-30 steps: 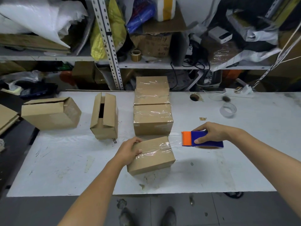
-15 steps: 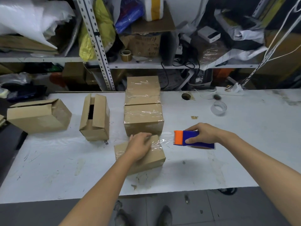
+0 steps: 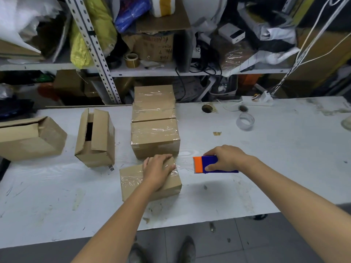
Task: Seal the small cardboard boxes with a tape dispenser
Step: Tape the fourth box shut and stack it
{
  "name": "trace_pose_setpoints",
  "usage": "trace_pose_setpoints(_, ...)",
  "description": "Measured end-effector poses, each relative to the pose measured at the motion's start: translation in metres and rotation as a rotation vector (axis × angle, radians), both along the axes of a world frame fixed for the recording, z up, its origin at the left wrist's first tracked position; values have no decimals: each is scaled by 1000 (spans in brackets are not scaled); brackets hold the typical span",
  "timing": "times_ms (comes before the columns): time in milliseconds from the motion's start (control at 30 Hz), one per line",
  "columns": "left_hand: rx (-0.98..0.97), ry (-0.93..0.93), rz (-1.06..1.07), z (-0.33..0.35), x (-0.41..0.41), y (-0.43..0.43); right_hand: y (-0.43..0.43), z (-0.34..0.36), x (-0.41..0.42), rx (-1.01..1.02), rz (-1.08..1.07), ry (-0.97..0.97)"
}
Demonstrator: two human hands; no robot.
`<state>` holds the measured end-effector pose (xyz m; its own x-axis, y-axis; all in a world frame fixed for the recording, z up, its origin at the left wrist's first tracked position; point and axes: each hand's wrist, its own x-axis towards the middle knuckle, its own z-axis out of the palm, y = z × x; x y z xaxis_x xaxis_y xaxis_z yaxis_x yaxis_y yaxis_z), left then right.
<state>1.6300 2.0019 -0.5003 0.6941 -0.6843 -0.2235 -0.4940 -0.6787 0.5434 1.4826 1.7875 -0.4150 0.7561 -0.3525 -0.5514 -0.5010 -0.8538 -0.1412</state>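
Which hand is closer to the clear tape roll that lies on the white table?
The right hand. It grips the tape dispenser, nearer the person than the clear tape roll and slightly left. The left hand rests on the small box, much further left.

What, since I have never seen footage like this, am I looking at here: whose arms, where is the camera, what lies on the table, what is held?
There is no machine. One person wears a single camera on the head, and it looks down at their own arms. The left hand lies flat on the nearest cardboard box, which has clear tape across its top. The right hand grips a blue and orange tape dispenser beside it. The white table also holds a taped box just behind, an open box to the left, and a clear tape roll.
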Motion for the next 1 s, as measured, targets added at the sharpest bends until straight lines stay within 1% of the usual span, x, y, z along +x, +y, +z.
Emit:
trace_pose_setpoints(167,-17,7,12,0,-2,2,21,-24,18,-59,80,59)
trace_pose_setpoints(400,-12,20,6,0,-3,3,49,-48,34,-54,93,33)
trace_pose_setpoints(533,-10,24,-2,-3,-7,4,55,-51,41,-117,106,9)
trace_pose_setpoints(633,-15,11,-3,-4,-6,4,66,-60,45,-227,133,-18)
trace_pose_setpoints(733,-15,21,-10,-4,-5,5,85,-78,47,-260,63,19)
trace_pose_setpoints(800,-16,27,-18,-3,-2,5,84,-84,47,-187,-29,24)
trace_pose_setpoints(900,-25,52,-47,1,10,2,61,-77,35,-79,-162,-14)
trace_pose_setpoints(933,-11,62,-67,3,14,2,52,-72,31,-79,-189,-30)
trace_pose_setpoints(1000,64,21,-137,5,19,7,39,-58,22,-108,-224,-66)
